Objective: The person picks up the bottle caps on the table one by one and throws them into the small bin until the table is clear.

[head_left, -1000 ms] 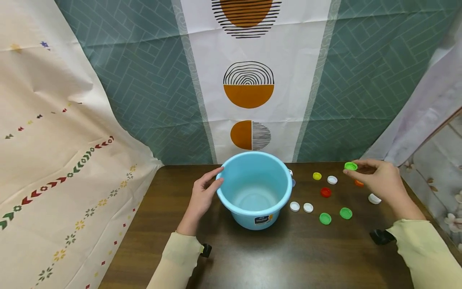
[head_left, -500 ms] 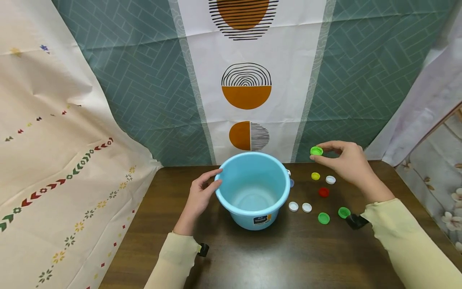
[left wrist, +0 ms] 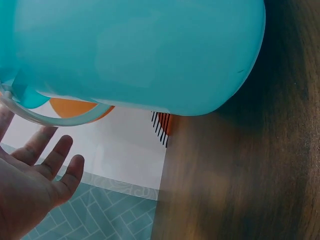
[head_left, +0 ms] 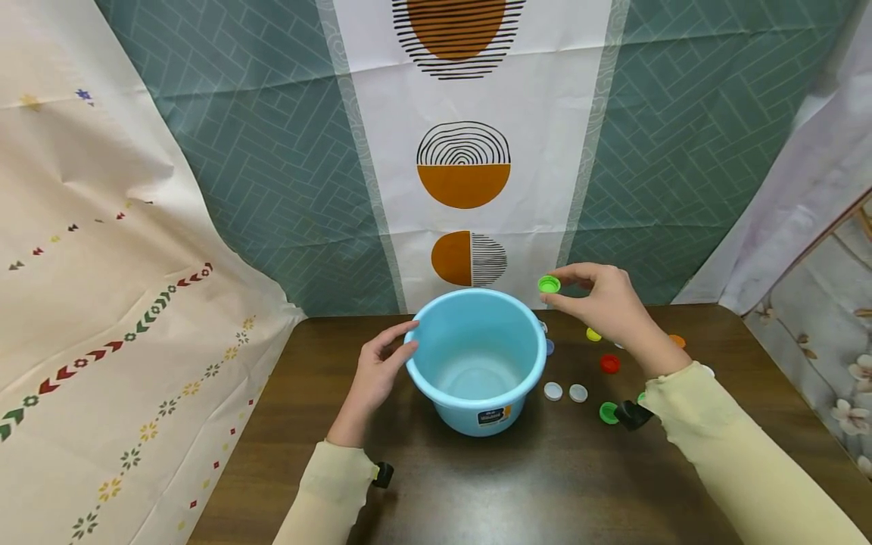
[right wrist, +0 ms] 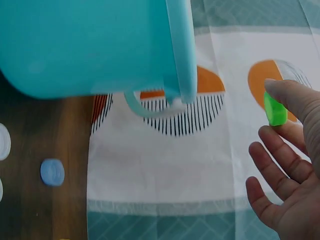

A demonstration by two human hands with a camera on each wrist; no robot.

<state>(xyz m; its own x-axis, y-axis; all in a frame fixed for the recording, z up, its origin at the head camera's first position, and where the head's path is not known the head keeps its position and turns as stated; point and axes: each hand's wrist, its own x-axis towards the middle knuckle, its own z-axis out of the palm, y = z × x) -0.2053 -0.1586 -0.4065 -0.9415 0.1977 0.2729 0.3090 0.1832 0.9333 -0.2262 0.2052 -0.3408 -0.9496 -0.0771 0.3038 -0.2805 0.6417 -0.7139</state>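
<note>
A light blue plastic bucket point(head_left: 477, 421) stands upright on the table. My left hand point(head_left: 379, 369) rests its thumb and index fingertips at the bucket's left rim. In the left wrist view, the other fingers of that hand point(left wrist: 65, 150) are spread beside the bucket's pale handle point(left wrist: 75, 119). Between thumb and index finger, my right hand point(head_left: 593, 297) pinches a bright green bottle cap point(head_left: 549, 284). It is raised just beyond the bucket's right rim, and the right wrist view shows the cap point(right wrist: 275, 111) edge-on. Inside the bucket, the visible bottom is bare.
Right of the bucket lie white caps point(head_left: 553, 391), a red cap point(head_left: 610, 364), a yellow cap point(head_left: 593, 334), a green cap point(head_left: 608, 412) and an orange cap point(head_left: 677, 341). A blue cap point(right wrist: 52, 172) sits close to the bucket. Patterned cloth point(head_left: 272, 151) hangs behind the table point(head_left: 490, 499).
My right hand has lifted the green cap and carried it left, from the table's right side to near the bucket's rim. The left hand has stayed at the rim.
</note>
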